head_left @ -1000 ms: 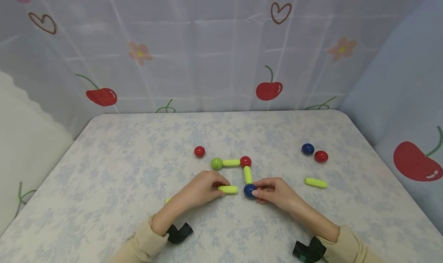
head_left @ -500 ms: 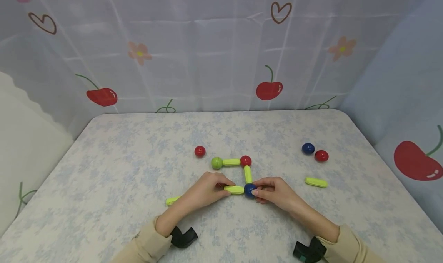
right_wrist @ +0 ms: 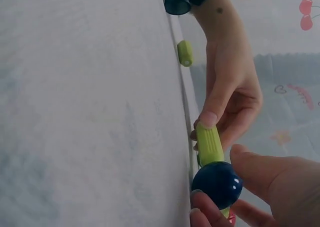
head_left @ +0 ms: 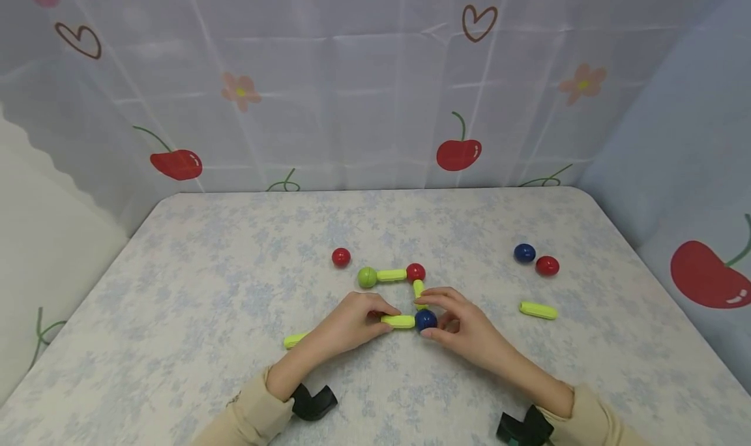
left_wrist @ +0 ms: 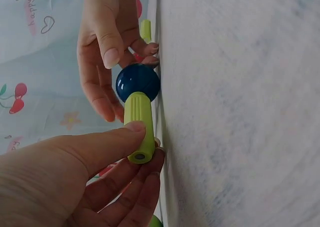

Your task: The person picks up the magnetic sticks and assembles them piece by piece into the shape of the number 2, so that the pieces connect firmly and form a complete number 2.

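My left hand (head_left: 352, 321) pinches a yellow-green magnetic rod (head_left: 401, 322) between thumb and fingers. The rod's far end touches a blue ball (head_left: 426, 320); a grey disc shows in its near end in the left wrist view. Around the ball, my right hand (head_left: 472, 328) has its thumb and fingers spread, the index finger by a second rod (head_left: 418, 288). That rod runs from the blue ball to a red ball (head_left: 416, 272). From there a third rod (head_left: 391, 275) leads left to a light green ball (head_left: 367, 277). Fingers partly hide the second rod.
A loose red ball (head_left: 341, 257) lies behind the left hand. At the right are a blue ball (head_left: 525, 253), another red ball (head_left: 547, 265) and a loose rod (head_left: 538, 310). One more rod (head_left: 294, 340) lies partly behind the left wrist on the patterned tabletop (head_left: 235, 250).
My left hand has moved right, bringing its rod against the blue ball. My right hand has loosened its pinch on that ball, and its index finger has moved up towards the second rod.
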The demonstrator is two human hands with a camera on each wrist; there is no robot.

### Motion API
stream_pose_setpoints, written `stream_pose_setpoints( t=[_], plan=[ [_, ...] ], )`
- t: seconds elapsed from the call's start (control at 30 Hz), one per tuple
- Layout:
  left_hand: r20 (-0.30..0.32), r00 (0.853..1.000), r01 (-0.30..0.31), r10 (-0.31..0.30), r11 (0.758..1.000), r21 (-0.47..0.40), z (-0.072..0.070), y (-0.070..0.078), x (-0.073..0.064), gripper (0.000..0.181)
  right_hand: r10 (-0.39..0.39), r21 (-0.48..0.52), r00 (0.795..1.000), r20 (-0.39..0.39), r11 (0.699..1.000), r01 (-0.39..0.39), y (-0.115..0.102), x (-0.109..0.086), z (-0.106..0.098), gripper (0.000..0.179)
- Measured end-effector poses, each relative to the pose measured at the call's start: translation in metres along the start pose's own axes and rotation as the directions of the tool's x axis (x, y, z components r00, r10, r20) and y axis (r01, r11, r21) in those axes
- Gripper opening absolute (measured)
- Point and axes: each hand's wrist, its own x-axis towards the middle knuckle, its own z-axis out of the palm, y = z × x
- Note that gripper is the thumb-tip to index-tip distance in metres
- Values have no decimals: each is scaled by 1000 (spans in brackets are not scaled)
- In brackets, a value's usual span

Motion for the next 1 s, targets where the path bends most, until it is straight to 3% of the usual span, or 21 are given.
stream_pose_setpoints(
  t=[0.4, 0.57, 0.77, 0.9, 1.0],
  plan=[
    [5, 1000, 9, -9, 1000, -6, 0, 0, -1, 22, -118, -277, 991, 59, 952, 130, 3, 14, 8, 32],
    [-1, 1000, 4, -4, 1000, -3, 0, 0, 0, 22, -117, -303, 993, 7, 946, 114, 5, 15, 14, 22],
    [1, 1000, 3, -3, 1000, -1, -4, 0, 1, 23, -122, -294, 991, -58, 951, 100, 6, 14, 19, 23],
    [-6, 1000, 16, -16, 1000, 5, -17, -1, 0, 22, -121, -284, 990, -72, 954, 95, 6, 14, 20, 24],
    [-72, 997, 34, -31, 999, 39, -39, -4, -2, 22, -123, -282, 990, -74, 954, 97, 5, 15, 21, 24]
  ],
)
